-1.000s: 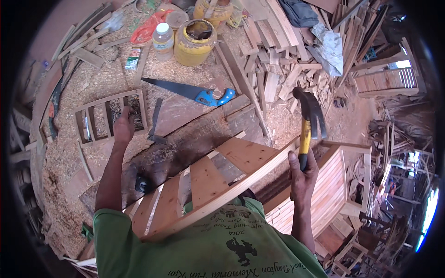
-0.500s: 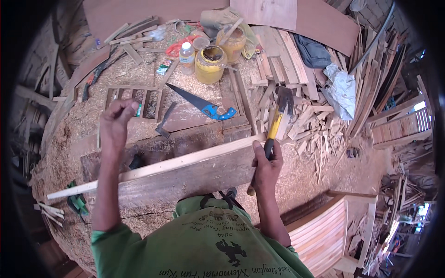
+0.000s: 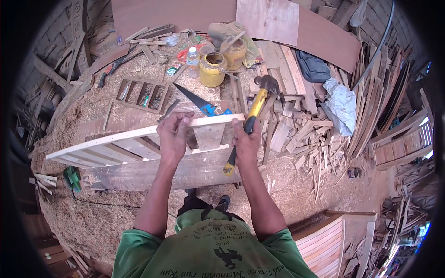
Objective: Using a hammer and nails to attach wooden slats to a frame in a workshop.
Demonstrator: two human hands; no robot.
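A pale wooden slatted frame (image 3: 113, 137) lies tilted across the worn bench plank (image 3: 139, 174), its long edge running to my hands. My right hand (image 3: 247, 144) is closed around a claw hammer (image 3: 258, 105) with a yellow and black handle, head upward; its thumb is at the frame's right end. Beside the frame's edge, my left hand (image 3: 172, 139) has its fingers curled, thumb and fingertips pinched together. Whatever is between them is too small to make out. Just beyond the frame lies a handsaw (image 3: 197, 99) with a blue handle, partly hidden.
A compartmented wooden tray (image 3: 141, 95), a plastic bottle (image 3: 193, 62) and yellow jars (image 3: 212, 70) stand farther back. Wood offcuts (image 3: 303, 134) are heaped to the right. A green power tool (image 3: 72, 178) sits at the left; a slatted panel (image 3: 322, 245) stands at lower right.
The slatted frame has turned so its slats now show. My left hand has come down and right to its edge. The hammer has shifted left with my right hand.
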